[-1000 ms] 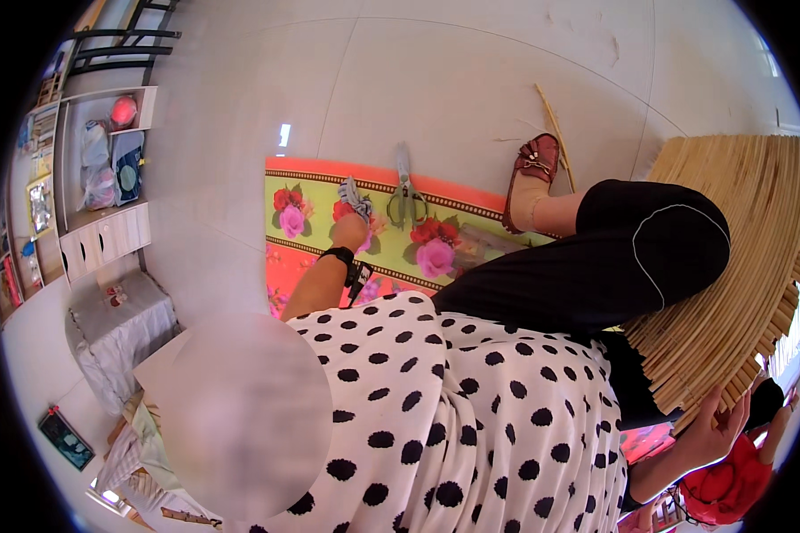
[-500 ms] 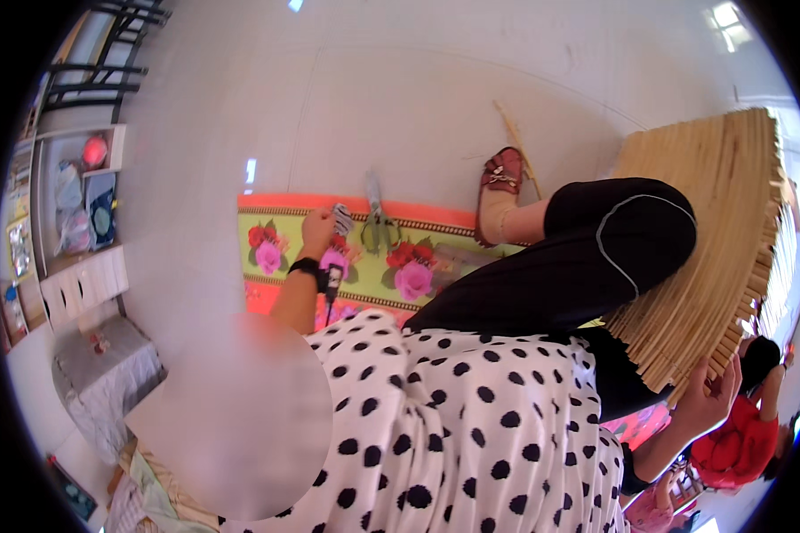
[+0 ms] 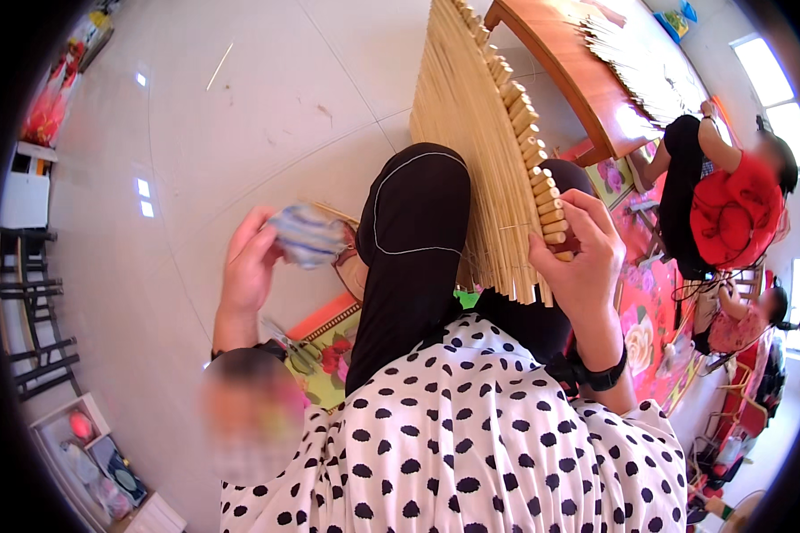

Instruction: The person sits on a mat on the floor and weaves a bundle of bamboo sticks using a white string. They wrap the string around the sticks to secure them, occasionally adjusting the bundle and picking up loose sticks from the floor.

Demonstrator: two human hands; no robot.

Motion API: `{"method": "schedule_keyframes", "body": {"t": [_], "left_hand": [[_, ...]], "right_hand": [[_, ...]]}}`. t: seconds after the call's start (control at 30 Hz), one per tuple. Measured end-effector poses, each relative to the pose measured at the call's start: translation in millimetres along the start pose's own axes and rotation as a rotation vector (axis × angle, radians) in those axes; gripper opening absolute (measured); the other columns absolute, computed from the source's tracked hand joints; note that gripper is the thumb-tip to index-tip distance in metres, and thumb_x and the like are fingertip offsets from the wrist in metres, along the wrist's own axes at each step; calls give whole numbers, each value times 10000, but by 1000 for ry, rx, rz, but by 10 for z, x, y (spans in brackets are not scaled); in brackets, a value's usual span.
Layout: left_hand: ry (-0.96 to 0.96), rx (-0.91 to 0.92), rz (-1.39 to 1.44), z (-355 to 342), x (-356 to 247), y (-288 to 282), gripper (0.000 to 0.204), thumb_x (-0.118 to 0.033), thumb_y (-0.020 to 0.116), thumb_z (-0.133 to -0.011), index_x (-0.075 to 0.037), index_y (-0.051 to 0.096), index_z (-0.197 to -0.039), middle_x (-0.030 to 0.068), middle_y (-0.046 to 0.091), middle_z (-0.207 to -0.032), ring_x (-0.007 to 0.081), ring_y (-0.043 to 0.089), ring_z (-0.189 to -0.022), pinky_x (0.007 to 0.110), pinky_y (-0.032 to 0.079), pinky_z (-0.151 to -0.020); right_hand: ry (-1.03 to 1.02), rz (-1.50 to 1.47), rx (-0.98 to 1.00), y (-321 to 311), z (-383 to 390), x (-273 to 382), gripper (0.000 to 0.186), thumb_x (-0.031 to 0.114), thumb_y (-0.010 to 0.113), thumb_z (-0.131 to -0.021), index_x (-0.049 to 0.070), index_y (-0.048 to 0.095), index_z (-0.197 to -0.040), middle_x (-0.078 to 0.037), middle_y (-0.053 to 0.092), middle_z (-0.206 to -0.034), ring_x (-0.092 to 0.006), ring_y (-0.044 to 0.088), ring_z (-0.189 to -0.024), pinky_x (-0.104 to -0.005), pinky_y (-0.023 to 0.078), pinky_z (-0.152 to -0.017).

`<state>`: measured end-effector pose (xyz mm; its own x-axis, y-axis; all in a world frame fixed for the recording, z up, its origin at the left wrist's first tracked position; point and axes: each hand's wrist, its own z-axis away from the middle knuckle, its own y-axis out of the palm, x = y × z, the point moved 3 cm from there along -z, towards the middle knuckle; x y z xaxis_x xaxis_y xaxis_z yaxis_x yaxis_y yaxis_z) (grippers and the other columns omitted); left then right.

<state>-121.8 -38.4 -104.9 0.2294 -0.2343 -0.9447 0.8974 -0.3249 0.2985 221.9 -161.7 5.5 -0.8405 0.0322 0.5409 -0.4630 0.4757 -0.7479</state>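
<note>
My left hand (image 3: 251, 258) is raised over the floor to the left of my knee, its fingers closed on a blue-and-white striped bundle (image 3: 309, 235). The bundle is blurred, so its kind cannot be made out. A mat of thin wooden sticks (image 3: 471, 151) stands slanted across my lap, with the round stick ends facing right. My right hand (image 3: 587, 258) grips its near right corner between thumb and fingers. A fine pale strand shows by that thumb. Scissors (image 3: 289, 346), partly hidden, lie beside my left wrist on a floral sheet (image 3: 329, 351).
A wooden table (image 3: 551, 53) with a row of pale sticks (image 3: 636, 75) stands at far right. A person in red (image 3: 738, 213) and another person (image 3: 747, 315) sit at right. Black chair frames (image 3: 31, 311) and a shelf (image 3: 89, 462) line the left. A loose stick (image 3: 220, 67) lies on the floor.
My left hand has lifted the striped bundle off the floral sheet near the scissors. My view has turned right, and my right hand stays at the mat's corner.
</note>
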Motion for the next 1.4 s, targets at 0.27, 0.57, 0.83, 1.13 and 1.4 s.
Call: {"method": "schedule_keyframes", "body": {"t": [0.27,0.57,0.83,1.13,1.4], "left_hand": [[-96,340,230,-538,-337,1228,152,-199,455,-985,-61,488,-1040,37,618,-900,98,621,-769,255,534,-663],[-139,231,67,-477,-358,1506,150,-225,504,-976,-86,496,-1030,-6,606,-849,47,574,-681,189,458,-554],[-81,212,-111,-367,-422,1888,151,-218,531,-968,-73,502,-1001,-17,567,-806,32,497,-616,179,407,-524],[183,307,-367,-107,-618,2148,168,-8,583,-896,7,487,-1033,30,576,-880,61,597,-706,209,468,-605],[47,495,-252,-23,-567,2147,412,59,638,-819,-11,450,-1178,94,464,-1206,113,623,-835,230,497,-697]], "right_hand": [[-33,78,-36,-41,53,4,380,81,743,-673,-29,632,-1019,-61,579,-1077,-179,600,-659,-295,518,-625],[-323,137,-171,-70,24,107,542,62,763,-604,80,636,-1131,-79,563,-1138,-280,544,-1075,-388,464,-893],[-413,112,50,-9,-24,151,532,139,761,-582,151,653,-1102,-3,584,-1130,-264,466,-1225,-594,144,-1104],[-465,48,7,-12,-6,107,219,154,716,-645,140,681,-860,7,618,-1039,-251,493,-1196,-601,98,-1119],[-459,18,-66,42,12,65,19,110,654,-677,115,647,-694,13,644,-947,-247,539,-1139,-610,86,-1121]]}}
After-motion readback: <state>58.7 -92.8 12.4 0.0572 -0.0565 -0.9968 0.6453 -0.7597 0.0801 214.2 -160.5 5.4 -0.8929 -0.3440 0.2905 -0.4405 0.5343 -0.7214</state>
